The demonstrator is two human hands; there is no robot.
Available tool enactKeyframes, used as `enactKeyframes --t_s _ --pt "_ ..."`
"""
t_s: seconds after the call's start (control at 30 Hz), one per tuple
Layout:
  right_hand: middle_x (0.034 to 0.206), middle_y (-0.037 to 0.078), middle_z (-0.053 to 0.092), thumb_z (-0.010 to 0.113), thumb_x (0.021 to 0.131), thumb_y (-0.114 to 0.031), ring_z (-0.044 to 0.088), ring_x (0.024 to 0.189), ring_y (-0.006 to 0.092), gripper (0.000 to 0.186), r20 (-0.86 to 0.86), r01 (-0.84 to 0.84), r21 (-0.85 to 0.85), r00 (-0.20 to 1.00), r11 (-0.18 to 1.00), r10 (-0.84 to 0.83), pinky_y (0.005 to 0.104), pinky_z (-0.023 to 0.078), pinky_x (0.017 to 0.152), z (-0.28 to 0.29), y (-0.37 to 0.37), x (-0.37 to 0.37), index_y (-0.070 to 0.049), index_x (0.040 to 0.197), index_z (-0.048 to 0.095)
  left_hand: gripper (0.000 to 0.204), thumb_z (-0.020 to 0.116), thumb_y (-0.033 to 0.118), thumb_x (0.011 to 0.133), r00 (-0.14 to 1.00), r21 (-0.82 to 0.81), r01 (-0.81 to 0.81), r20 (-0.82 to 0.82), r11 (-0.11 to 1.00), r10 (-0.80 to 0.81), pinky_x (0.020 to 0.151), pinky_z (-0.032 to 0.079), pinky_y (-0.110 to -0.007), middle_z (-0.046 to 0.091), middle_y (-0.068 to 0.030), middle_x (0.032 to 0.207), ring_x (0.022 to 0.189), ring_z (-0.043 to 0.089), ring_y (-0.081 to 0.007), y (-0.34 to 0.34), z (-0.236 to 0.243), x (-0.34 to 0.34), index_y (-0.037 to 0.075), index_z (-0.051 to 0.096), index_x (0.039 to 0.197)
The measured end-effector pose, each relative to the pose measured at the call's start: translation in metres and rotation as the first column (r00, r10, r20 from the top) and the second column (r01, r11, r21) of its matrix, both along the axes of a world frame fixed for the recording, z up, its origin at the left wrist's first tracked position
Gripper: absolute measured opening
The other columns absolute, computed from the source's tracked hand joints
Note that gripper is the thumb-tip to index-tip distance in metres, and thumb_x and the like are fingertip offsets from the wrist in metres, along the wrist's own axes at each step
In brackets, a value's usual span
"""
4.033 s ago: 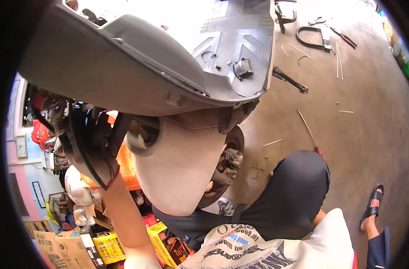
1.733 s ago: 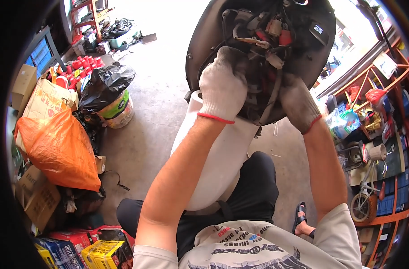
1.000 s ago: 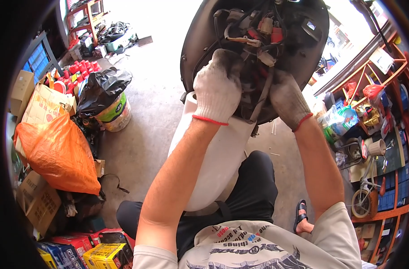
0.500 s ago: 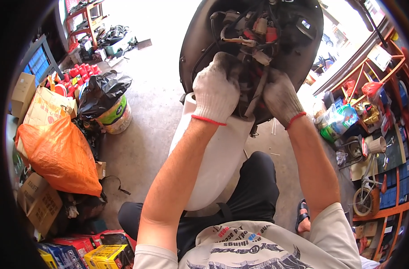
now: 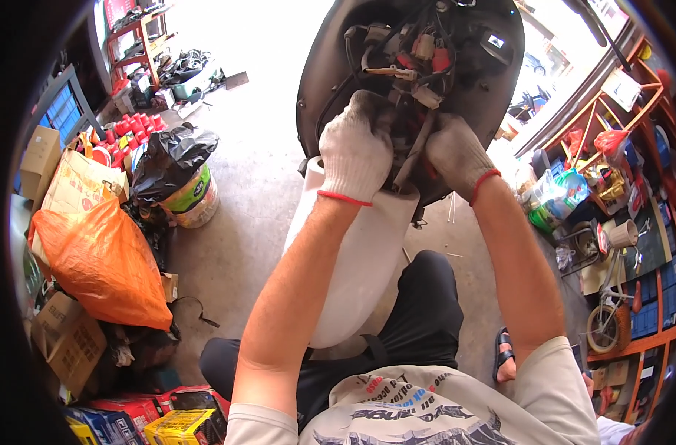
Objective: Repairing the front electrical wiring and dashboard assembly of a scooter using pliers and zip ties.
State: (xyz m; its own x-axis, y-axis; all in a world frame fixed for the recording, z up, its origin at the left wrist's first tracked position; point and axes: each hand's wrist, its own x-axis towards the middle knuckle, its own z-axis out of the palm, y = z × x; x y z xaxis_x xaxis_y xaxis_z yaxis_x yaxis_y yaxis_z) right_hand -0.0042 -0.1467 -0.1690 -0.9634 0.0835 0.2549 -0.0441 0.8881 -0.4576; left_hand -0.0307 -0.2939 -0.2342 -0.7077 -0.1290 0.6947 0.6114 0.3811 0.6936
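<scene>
Both hands wear whitish knitted gloves with red cuffs. My left hand (image 5: 358,144) is curled into a fist at the left side of a cluster of wiring; its fingertips, and whatever they grip, are hidden in dark shadow. Across from it, my right hand (image 5: 456,156) is closed beside a pale sleeved cable (image 5: 415,152), its fingers turned inward out of sight. The wires and connectors (image 5: 425,55), some red, some white, sit inside a large dark rounded shell (image 5: 319,70), like a scooter's front housing. Below it, a smooth white body panel (image 5: 353,259) extends down between my knees.
At the left are an orange plastic sack (image 5: 100,259), cardboard boxes (image 5: 67,334) and a bucket with a black bag (image 5: 189,193). Orange shelving (image 5: 642,345) and a small bicycle (image 5: 608,315) stand at the right. Someone's sandaled foot (image 5: 505,363) is near my right elbow.
The dark shell and its wiring have shifted slightly left in the picture. My right hand has moved a little left with them; my left hand stays nearly in place, still closed.
</scene>
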Motion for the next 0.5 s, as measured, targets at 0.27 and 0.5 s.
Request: enactKeyframes --t_s 0.27,0.5 --pt "0.080 0.024 0.067 0.053 0.078 -0.005 0.068 0.078 0.0369 0.019 0.031 -0.113 0.017 0.993 0.993 0.113 0.0418 0.053 0.067 0.004 0.000 0.002 0.007 0.086 0.066 0.010 0.060 0.010 0.089 0.998 0.023 0.028 0.051 0.999 -0.030 0.074 0.052 -0.046 0.069 -0.0185 0.087 0.085 0.066 -0.0397 -0.003 0.001 0.001 0.005 0.064 0.097" --pt "0.085 0.021 0.065 0.053 0.080 -0.006 0.063 0.075 0.0247 0.019 0.268 -0.467 0.443 0.884 0.765 0.384 0.0339 0.050 0.067 0.029 0.004 0.000 0.008 0.087 0.064 0.011 0.061 0.014 0.089 0.998 0.005 0.024 0.051 1.000 -0.025 0.073 0.051 -0.049 0.068 -0.0192 0.085 0.085 0.065 -0.0406 -0.006 -0.001 -0.001 0.007 0.064 0.097"
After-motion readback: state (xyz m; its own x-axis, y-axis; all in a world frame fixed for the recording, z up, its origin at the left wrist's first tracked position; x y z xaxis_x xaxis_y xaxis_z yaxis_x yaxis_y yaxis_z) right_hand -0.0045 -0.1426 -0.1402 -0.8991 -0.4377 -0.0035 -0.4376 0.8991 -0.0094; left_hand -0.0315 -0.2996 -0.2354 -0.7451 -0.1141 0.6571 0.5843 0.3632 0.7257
